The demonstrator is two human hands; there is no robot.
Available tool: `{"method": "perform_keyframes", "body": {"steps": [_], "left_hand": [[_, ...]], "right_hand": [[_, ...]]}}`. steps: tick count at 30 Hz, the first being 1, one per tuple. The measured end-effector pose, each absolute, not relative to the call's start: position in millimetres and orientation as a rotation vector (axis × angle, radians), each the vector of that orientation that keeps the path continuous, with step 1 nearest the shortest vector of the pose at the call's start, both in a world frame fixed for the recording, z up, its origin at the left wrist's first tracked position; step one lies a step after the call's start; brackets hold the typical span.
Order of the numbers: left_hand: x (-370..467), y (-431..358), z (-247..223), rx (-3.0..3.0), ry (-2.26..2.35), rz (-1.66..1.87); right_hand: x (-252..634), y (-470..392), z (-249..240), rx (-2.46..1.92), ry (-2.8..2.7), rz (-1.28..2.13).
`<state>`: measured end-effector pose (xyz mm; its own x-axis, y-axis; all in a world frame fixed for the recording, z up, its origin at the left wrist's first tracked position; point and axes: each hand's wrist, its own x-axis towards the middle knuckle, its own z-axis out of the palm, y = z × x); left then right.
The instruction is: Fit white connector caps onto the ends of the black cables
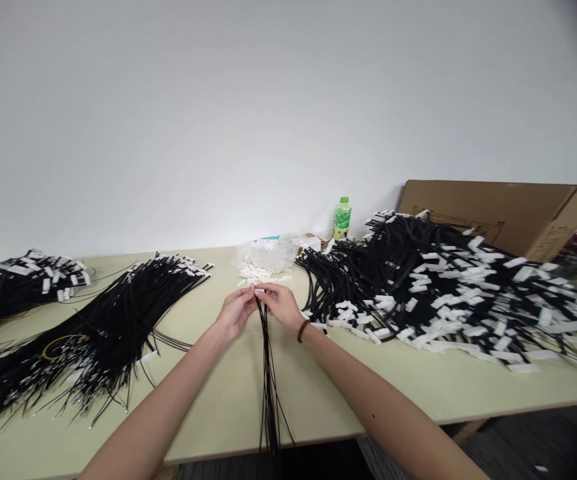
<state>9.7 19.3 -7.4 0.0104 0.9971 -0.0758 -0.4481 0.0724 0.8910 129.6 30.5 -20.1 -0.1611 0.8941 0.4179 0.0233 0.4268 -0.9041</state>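
A bundle of thin black cables [267,373] hangs from my fingertips down over the table's front edge. My left hand [238,308] pinches the top ends of the bundle. Against it, my right hand [281,305] also has its fingertips closed on the cable ends; a brown band circles that wrist. Something small and white shows between the fingertips, too small to make out. Just behind the hands, small white pieces [257,273] lie in front of a clear plastic bag [273,255].
On the pale table [318,390], black cables [118,313] lie in piles at left. A large heap of cables with white tags [418,287] covers the right side. Behind stand a green-capped bottle [341,219] and a cardboard box [493,210]. A white wall rises behind.
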Motion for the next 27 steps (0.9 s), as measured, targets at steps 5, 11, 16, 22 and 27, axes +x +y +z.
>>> {"method": "perform_keyframes", "body": {"steps": [5, 11, 16, 22, 27], "left_hand": [[10.1, 20.0, -8.0, 0.783, 0.872, 1.366], [8.4, 18.1, -4.7, 0.891, 0.854, 1.232], [10.8, 17.1, -4.9, 0.926, 0.852, 1.203], [10.9, 16.7, -6.2, 0.906, 0.809, 1.240], [9.3, 16.6, -5.0, 0.963, 0.825, 1.223]], "right_hand": [[129.2, 32.8, -22.1, -0.832, -1.521, 0.921], [129.8, 33.1, -22.6, -0.793, -1.551, 0.890], [132.6, 33.8, -22.7, -0.818, -1.585, 0.823], [134.0, 34.4, -22.2, -0.864, -1.582, 0.785], [134.8, 32.3, -20.4, -0.908, -1.580, 0.754]]}}
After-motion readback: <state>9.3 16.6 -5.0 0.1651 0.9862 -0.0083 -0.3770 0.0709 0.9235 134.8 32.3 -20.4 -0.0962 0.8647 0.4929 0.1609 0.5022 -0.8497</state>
